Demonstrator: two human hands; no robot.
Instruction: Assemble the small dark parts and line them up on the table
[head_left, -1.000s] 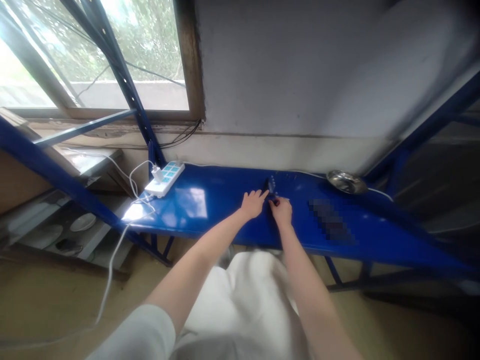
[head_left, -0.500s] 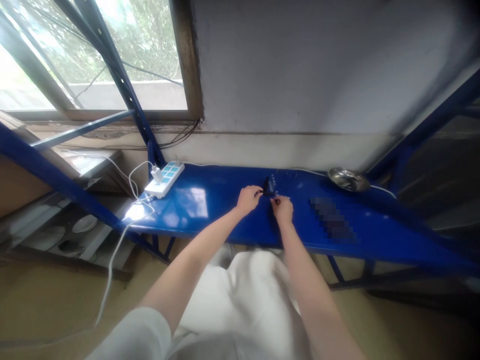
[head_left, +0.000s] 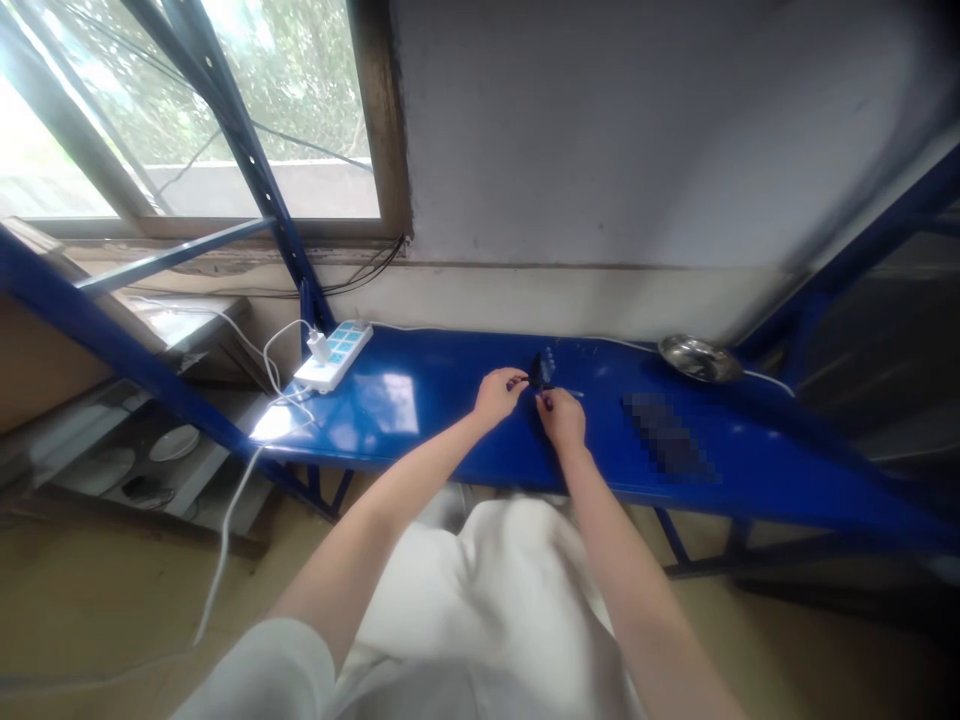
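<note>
A small dark object, too small and blurred to name, is between my hands above the blue table. My left hand is closed, its thumb and fingertips pinching the object's left side. From the near right, my right hand reaches its lower end with curled fingers and pinches there. Small clear, bead-like pieces show just behind the object. A thin pale piece lies beside my right hand.
A white power strip with a plugged-in charger lies at the table's left end. A shiny metal bowl sits at the back right, and a blurred-out dark rectangle lies nearer. Blue frame posts rise at the left.
My right hand has shifted slightly up and left, closer to my left hand and the dark object. The object appears turned a little. The whole view has moved slightly.
</note>
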